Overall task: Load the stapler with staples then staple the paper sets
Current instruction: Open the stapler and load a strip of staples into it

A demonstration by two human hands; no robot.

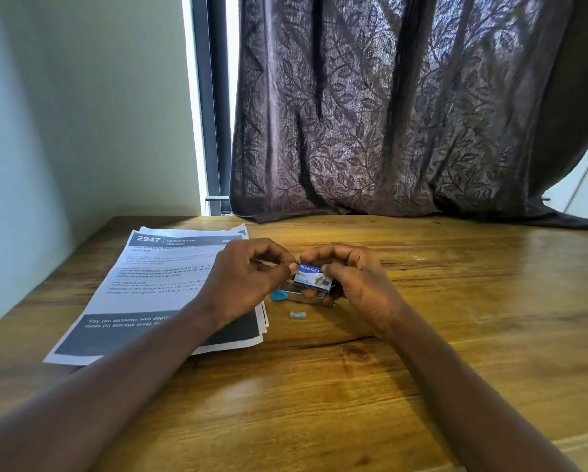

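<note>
My right hand (pixel 354 277) grips a small blue and white staple box (pixel 311 275) above the wooden table (pixel 422 352). The fingertips of my left hand (pixel 248 274) are curled and pinch the box's left end. Under the box lies the stapler (pixel 301 297), metal with a light blue tip, mostly hidden by my hands. A short strip of staples (pixel 298 314) lies on the table just in front of it. A stack of printed paper sets (pixel 149 284) lies to the left, partly under my left forearm.
A dark patterned curtain (pixel 405 114) hangs behind the table's far edge, beside a window frame (pixel 214 103). A pale wall (pixel 81 114) stands on the left. A small, unclear object (pixel 418 257) lies on the table to the right.
</note>
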